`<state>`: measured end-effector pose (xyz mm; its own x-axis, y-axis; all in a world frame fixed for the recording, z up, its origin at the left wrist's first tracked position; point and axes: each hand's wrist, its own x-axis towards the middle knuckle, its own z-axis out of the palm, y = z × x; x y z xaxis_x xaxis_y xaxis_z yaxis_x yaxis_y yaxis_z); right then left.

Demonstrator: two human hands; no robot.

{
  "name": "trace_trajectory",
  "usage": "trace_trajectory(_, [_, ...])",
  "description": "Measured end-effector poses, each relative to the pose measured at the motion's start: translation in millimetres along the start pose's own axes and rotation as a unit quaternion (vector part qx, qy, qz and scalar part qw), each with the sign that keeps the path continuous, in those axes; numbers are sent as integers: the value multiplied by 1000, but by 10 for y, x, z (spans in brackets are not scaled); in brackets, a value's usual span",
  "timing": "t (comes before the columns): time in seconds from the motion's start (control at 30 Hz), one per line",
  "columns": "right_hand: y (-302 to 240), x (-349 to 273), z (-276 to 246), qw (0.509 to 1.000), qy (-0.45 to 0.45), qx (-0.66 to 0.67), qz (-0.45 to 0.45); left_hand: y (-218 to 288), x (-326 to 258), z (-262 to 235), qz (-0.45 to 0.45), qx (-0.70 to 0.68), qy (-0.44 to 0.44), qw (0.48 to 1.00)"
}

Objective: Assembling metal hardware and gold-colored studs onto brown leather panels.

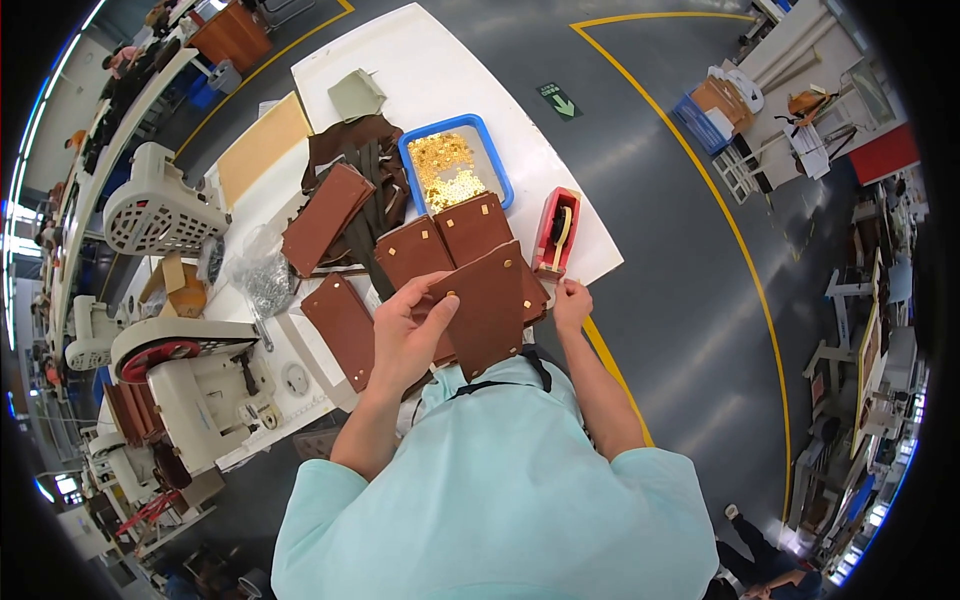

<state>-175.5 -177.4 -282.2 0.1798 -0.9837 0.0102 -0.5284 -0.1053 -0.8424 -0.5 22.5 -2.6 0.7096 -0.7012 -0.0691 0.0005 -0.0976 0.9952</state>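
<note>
My left hand (412,325) grips a flat brown leather panel (487,310) by its left edge, thumb on top. The panel is tilted up in front of my body and has small gold studs near its corners. My right hand (573,305) is closed in a pinch at the near end of a red tape dispenser (557,232); what its fingertips hold is too small to make out. Behind the held panel lie brown leather panels (475,228) with gold-coloured metal pieces on them. A blue-rimmed tray (507,185) of small gold-coloured pieces stands just beyond.
To the left lie a single brown panel (340,328), a stack of brown pieces (328,218), dark strips (372,200) and a clear plastic bag (262,275). A white sewing machine (195,400) stands at the table's left. The white table's (575,170) right edge borders the grey floor.
</note>
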Motion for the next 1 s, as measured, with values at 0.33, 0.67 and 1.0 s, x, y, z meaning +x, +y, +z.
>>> trace_trajectory(0.33, [-2181, -343, -906, 911, -228, 343, 33, -5, 44, 126, -73, -57, -26, 995])
trace_trajectory(0.67, [-2531, -574, -899, 854, -368, 368, 26, 23, 36, 258, -23, -90, -27, 995])
trace_trajectory(1.0, [-2568, -546, -876, 854, -370, 366, 22, 93, 20, 224, -62, -31, -44, 997])
